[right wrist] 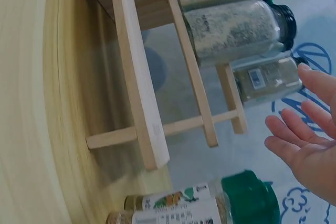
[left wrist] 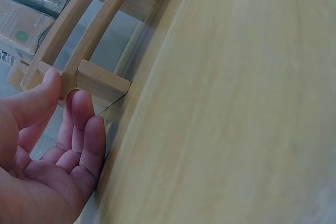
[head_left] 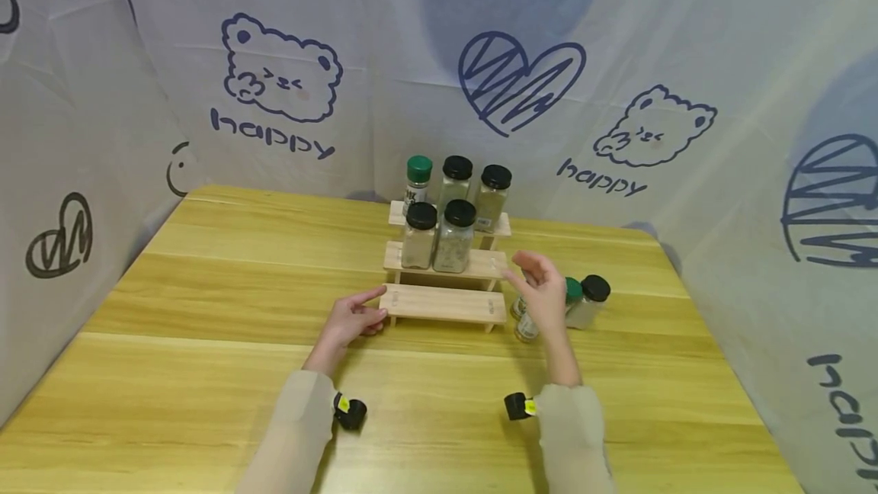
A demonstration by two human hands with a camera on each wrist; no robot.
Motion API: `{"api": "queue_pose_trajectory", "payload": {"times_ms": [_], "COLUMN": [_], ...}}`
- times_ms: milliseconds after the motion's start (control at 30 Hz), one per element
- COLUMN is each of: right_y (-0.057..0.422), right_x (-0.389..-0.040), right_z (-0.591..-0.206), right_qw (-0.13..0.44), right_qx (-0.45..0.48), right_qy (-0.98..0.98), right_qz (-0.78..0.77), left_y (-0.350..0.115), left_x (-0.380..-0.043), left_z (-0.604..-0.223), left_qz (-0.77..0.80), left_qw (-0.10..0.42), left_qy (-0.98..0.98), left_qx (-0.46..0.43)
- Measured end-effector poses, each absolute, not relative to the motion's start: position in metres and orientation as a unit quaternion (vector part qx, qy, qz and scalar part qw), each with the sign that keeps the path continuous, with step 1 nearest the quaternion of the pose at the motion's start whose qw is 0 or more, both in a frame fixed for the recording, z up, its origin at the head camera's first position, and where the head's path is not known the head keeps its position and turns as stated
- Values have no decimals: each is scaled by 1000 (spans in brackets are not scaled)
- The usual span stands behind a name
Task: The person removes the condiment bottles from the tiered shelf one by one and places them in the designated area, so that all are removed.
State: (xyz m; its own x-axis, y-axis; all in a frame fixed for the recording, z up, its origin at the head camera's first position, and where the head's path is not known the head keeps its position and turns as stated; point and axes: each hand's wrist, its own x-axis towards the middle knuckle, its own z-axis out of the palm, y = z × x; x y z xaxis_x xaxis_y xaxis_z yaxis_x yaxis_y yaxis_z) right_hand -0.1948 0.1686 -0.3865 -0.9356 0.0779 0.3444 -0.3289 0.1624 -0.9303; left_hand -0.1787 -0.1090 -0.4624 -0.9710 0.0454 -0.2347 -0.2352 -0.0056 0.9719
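A three-step wooden spice rack (head_left: 442, 303) stands on the table, its lowest step bare. My left hand (head_left: 353, 320) grips the left end of that step, thumb (left wrist: 50, 85) on one side and curled fingertips on the other. My right hand (head_left: 545, 292), fingers loosely bent, holds nothing beside the rack's right end. On the middle step are two black-capped jars, a pale one (head_left: 418, 244) and a speckled one (head_left: 453, 244). The top step bears a green-capped jar (head_left: 418, 174) and two black-capped jars, one at the right (head_left: 491, 200).
Right of the rack, partly behind my right hand, several more jars stand on the table, including a black-capped jar (head_left: 586, 303) and a green-capped jar (right wrist: 249, 195). A printed cloth (head_left: 398, 44) hangs behind the wooden table (head_left: 226, 311) and along its sides.
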Motion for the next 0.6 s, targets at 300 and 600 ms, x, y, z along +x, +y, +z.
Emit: {"api": "queue_pose_trajectory", "payload": {"times_ms": [300, 600], "right_y": [149, 135], "right_x": [-203, -217], "right_z": [-371, -372], "right_qw": [122, 119], "right_qx": [127, 162], "right_qy": [-737, -727], "right_qz": [653, 656], "left_y": [-109, -109], "left_x": [-179, -180], "left_z": [-462, -464], "left_qz": [706, 708], "left_qw": [100, 101], "left_qy": [698, 696], "left_qx": [-67, -67]}}
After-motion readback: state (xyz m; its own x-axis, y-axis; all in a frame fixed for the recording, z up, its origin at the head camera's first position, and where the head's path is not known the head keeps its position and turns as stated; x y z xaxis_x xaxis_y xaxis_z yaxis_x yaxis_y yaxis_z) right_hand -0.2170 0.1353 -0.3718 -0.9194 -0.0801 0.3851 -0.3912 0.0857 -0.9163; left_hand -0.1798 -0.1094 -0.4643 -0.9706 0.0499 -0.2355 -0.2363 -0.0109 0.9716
